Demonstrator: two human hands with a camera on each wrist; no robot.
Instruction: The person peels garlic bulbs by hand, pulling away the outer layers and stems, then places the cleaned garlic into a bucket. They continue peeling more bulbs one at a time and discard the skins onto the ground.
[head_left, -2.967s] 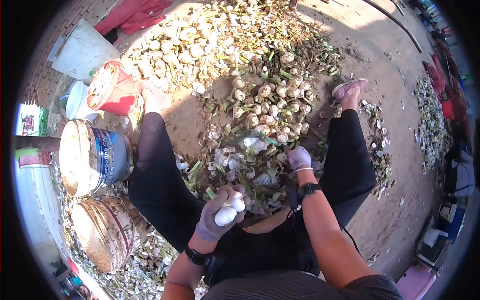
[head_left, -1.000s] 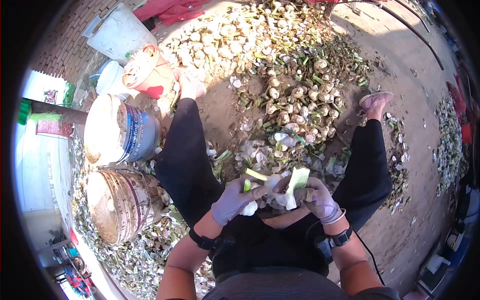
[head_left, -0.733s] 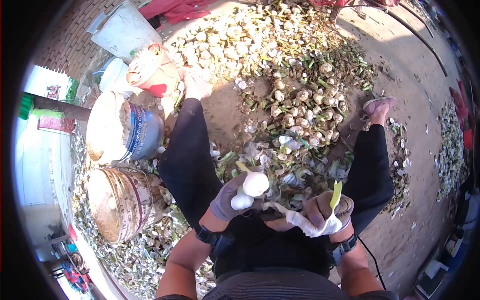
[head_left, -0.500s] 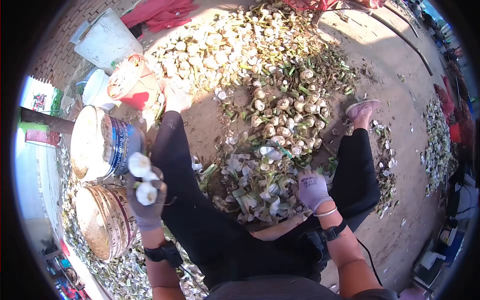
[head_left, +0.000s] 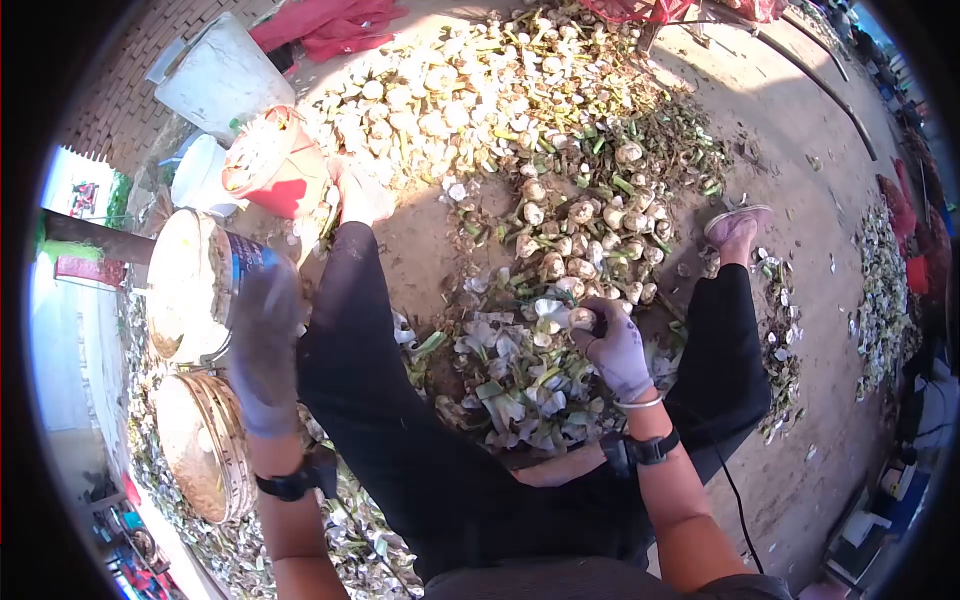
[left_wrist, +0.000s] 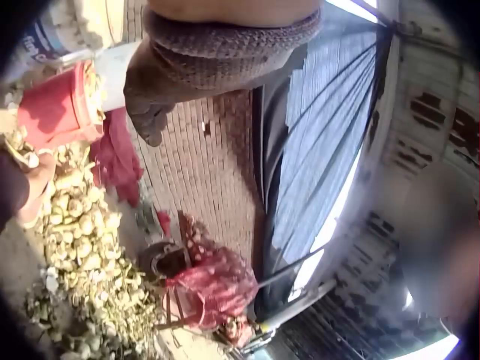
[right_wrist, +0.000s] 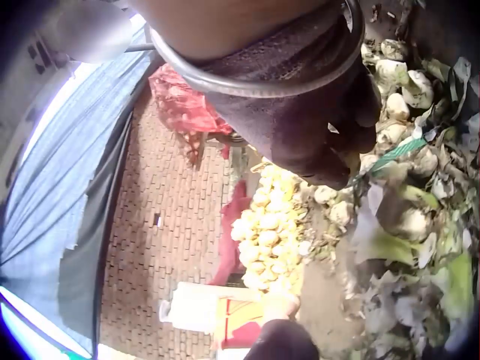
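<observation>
My gloved left hand [head_left: 266, 350] is blurred in the head view, raised in front of the buckets at the left, with its fingers extended and no bulb visible in it. In the left wrist view the left hand [left_wrist: 187, 79] appears in shadow, its fingertips pointing downward and no garlic showing. My gloved right hand [head_left: 616, 350] pinches a garlic bulb [head_left: 582, 318] between thumb and fingers, at the near edge of the pile of untrimmed garlic [head_left: 580, 240]. From the right wrist, the right hand [right_wrist: 300, 124] shows dark, its fingers bent down beside the green strip [right_wrist: 394, 156].
A labelled bucket [head_left: 190, 290] and a dirty ribbed bucket [head_left: 200, 450] lie left of the left leg. Beyond them are a red bucket [head_left: 285, 175] and a white bucket [head_left: 225, 80]. Peeled skins [head_left: 500, 400] heap between the legs. Sunlit garlic [head_left: 440, 100] spreads farther off.
Both hands worked together on garlic, then parted. The left hand swung left carrying white bulbs, which no longer show in it. The right hand went to the pile and took hold of a bulb.
</observation>
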